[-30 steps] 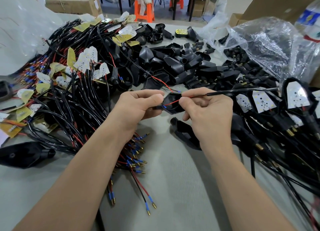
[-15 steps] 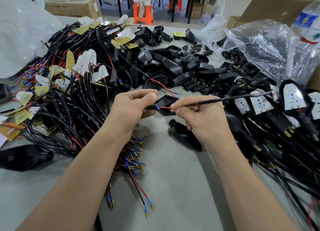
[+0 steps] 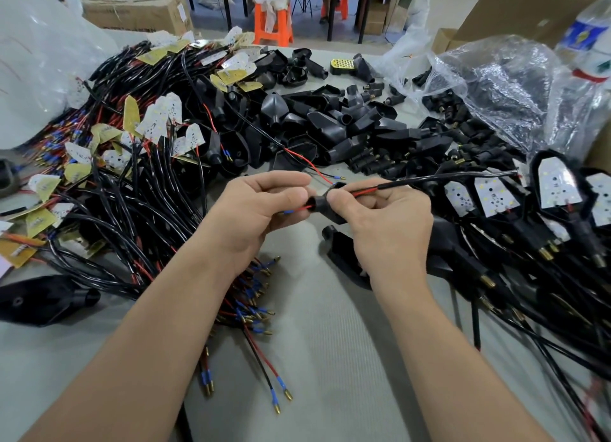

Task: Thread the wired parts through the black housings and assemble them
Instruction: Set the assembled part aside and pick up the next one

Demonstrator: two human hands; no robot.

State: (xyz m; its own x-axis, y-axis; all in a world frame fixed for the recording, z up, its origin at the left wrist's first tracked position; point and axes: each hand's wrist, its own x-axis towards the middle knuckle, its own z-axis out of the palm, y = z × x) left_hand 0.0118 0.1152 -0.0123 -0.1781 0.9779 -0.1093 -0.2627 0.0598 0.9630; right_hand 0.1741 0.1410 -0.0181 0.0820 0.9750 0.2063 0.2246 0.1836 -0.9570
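A small black housing (image 3: pixel 325 205) is held between both hands over the middle of the table. My right hand (image 3: pixel 386 223) pinches it together with a black sheathed cable (image 3: pixel 439 179) that runs off to the right. The cable's red and black leads go into the housing, and their blue-tipped ends (image 3: pixel 296 210) stick out of its narrow neck on the left. My left hand (image 3: pixel 258 210) pinches those ends at the neck. Another empty black housing (image 3: pixel 344 253) lies on the table just below my right hand.
A heap of wired LED boards (image 3: pixel 139 143) covers the left side. Loose black housings (image 3: pixel 330 124) lie at the back centre. Assembled units (image 3: pixel 558 190) lie on the right beside a clear plastic bag (image 3: pixel 502 87). Bare grey table (image 3: pixel 330 359) lies between my forearms.
The housing was turned so its narrow neck faces left. The red and black leads, earlier at its open side, now come out through the neck, where my left hand pinches them.
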